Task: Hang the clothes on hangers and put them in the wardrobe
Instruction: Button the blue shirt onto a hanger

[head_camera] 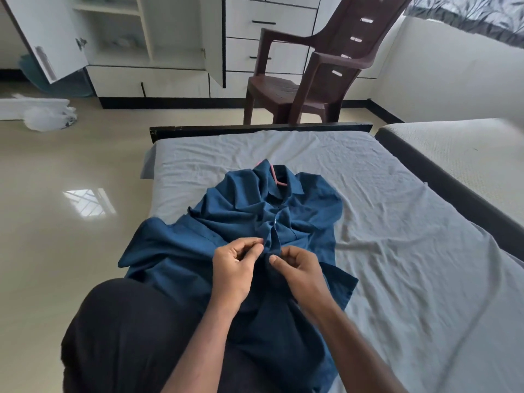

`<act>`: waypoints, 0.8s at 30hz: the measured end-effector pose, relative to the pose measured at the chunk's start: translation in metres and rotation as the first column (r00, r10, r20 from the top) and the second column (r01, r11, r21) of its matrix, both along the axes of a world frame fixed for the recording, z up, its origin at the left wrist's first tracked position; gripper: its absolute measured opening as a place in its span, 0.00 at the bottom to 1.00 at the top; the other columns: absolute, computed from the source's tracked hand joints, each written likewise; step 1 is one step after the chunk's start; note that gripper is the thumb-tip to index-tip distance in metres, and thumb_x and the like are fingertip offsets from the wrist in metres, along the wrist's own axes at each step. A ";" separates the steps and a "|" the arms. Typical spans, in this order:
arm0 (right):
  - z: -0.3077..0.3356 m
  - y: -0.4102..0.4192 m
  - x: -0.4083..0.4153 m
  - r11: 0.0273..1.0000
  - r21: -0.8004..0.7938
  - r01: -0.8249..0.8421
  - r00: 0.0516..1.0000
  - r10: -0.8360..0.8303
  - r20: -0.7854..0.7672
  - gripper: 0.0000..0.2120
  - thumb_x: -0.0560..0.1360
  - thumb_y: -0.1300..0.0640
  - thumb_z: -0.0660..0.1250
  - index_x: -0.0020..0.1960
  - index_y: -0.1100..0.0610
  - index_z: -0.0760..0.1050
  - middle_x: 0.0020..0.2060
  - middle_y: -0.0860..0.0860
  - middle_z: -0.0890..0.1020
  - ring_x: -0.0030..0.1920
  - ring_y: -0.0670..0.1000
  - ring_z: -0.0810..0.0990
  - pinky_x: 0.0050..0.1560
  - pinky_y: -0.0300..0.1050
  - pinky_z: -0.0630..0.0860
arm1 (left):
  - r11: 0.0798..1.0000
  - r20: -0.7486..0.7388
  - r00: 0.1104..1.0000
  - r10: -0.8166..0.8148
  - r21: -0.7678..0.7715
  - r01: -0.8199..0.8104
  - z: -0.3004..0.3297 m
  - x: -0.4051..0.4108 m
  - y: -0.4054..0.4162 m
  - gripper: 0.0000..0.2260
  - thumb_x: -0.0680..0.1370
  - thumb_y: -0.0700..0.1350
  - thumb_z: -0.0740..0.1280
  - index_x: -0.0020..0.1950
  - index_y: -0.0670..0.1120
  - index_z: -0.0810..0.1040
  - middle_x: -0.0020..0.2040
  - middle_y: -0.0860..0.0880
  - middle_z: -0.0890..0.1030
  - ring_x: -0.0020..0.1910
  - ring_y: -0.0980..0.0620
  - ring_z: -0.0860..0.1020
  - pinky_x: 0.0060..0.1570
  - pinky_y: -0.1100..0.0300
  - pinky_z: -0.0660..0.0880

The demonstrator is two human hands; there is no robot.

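A blue shirt (255,222) lies crumpled on the grey sheet of the bed (397,222), its collar toward the bed's dark footboard and its hem drawn down toward the person. A pink hanger (276,177) shows at the collar opening, so the hanger appears to be inside the shirt already. Just below the collar one button looks fastened. Further down the front placket, both hands work close together: the left hand (235,268) has its fingers curled, pinching the fabric edge between thumb and fingertips, and the right hand (297,268) likewise has its fingers bent in, pinching the opposite edge of the placket. This looks like the buttoning of the next button, though the button itself is too small to make out. Beyond the bed's footboard, the white wardrobe (147,52) stands with a door open and shelves in view; a brown plastic chair (312,75) stands to its right. By this judgement the shirt is on its hanger and partly buttoned; finishing the buttons and carrying it across to the wardrobe remain.
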State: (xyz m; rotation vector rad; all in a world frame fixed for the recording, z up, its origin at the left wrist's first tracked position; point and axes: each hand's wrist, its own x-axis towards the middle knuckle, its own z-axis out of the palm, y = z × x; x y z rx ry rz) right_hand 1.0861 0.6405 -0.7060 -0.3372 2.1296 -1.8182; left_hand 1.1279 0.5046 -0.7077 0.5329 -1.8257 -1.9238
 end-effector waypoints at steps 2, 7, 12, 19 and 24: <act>0.000 -0.005 0.001 0.996 -0.083 0.035 0.998 -0.031 0.051 0.14 0.76 0.57 0.72 0.40 0.65 0.74 0.32 0.56 0.76 0.35 0.54 0.72 0.38 0.49 0.71 | 0.999 0.011 1.000 0.005 0.037 -0.005 0.000 -0.001 0.000 0.08 0.75 0.36 0.74 0.52 0.45 0.85 0.43 0.49 0.87 0.46 0.54 0.85 0.49 0.65 0.78; 0.000 -0.008 0.009 0.986 -0.158 0.058 0.990 -0.037 0.136 0.12 0.79 0.60 0.71 0.48 0.70 0.76 0.39 0.60 0.81 0.42 0.54 0.80 0.49 0.48 0.82 | 1.000 0.012 1.000 0.022 0.018 -0.022 -0.002 0.001 0.001 0.08 0.74 0.34 0.74 0.49 0.47 0.84 0.42 0.50 0.87 0.45 0.54 0.85 0.47 0.67 0.78; 0.000 -0.013 0.016 0.977 -0.163 0.136 0.983 -0.113 0.141 0.13 0.79 0.59 0.71 0.47 0.70 0.76 0.36 0.56 0.79 0.39 0.53 0.77 0.45 0.45 0.81 | 0.996 -0.021 0.998 0.063 -0.063 -0.064 -0.003 0.001 0.002 0.07 0.74 0.36 0.74 0.43 0.48 0.85 0.40 0.51 0.86 0.43 0.55 0.84 0.47 0.64 0.78; -0.002 -0.022 0.019 0.961 -0.165 0.223 0.973 -0.210 0.096 0.08 0.80 0.57 0.70 0.46 0.61 0.81 0.43 0.63 0.83 0.42 0.53 0.81 0.47 0.49 0.81 | 0.996 0.009 1.000 0.015 -0.084 -0.014 -0.005 0.008 0.006 0.03 0.75 0.39 0.75 0.45 0.46 0.86 0.42 0.52 0.86 0.46 0.54 0.85 0.52 0.57 0.79; -0.007 -0.022 0.023 0.960 -0.182 0.215 0.975 -0.200 0.097 0.08 0.80 0.58 0.69 0.47 0.61 0.82 0.44 0.68 0.81 0.43 0.59 0.80 0.53 0.64 0.79 | 0.992 0.057 0.998 -0.005 -0.125 0.012 -0.003 0.008 0.007 0.04 0.76 0.37 0.73 0.47 0.45 0.87 0.42 0.53 0.86 0.45 0.59 0.84 0.50 0.64 0.80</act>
